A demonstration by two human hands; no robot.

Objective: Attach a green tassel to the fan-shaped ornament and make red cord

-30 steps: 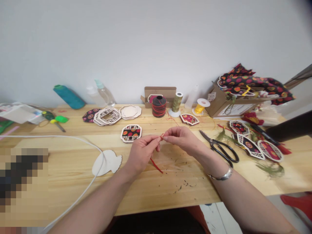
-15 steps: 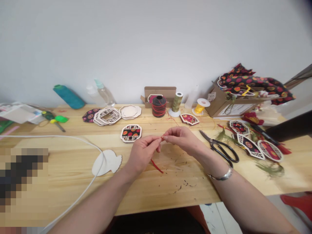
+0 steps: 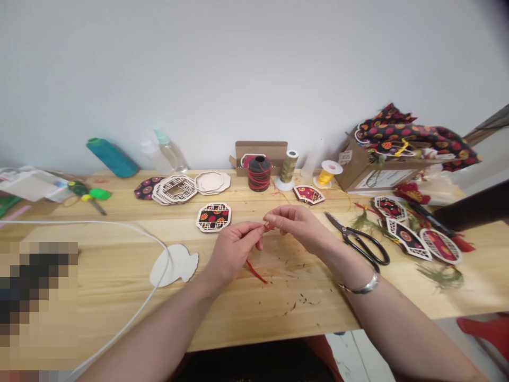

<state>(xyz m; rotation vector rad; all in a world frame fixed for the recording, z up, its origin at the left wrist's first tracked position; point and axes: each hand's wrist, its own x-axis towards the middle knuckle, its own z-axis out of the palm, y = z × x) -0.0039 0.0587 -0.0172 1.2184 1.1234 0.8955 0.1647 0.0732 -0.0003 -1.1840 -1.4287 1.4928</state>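
Observation:
My left hand (image 3: 234,248) is closed in a pinch on a thin red cord (image 3: 256,272), whose tail hangs below the palm toward the tabletop. Close against it, my right hand (image 3: 297,226) has thumb and forefinger pinched at the same cord. A small reddish bit of the cord shows between the two sets of fingertips; its exact shape is too small to make out. Left of the hands lies an octagonal wooden lattice piece (image 3: 213,217) with patterned fabric. Black-handled scissors (image 3: 360,244) rest just right of my right forearm.
Behind the hands stand a dark spool with red cord (image 3: 260,175), an olive spool (image 3: 289,167) and a yellow spool (image 3: 327,174). Stacked lattice frames (image 3: 175,190) lie back left. A white cable (image 3: 137,305) crosses a white cut-out (image 3: 178,265). Finished ornaments (image 3: 411,239) lie right, before a carton (image 3: 358,164).
My right fingertips have shifted slightly up and apart from the left ones, and more of the reddish cord shows between them. The left hand and the table items stay put.

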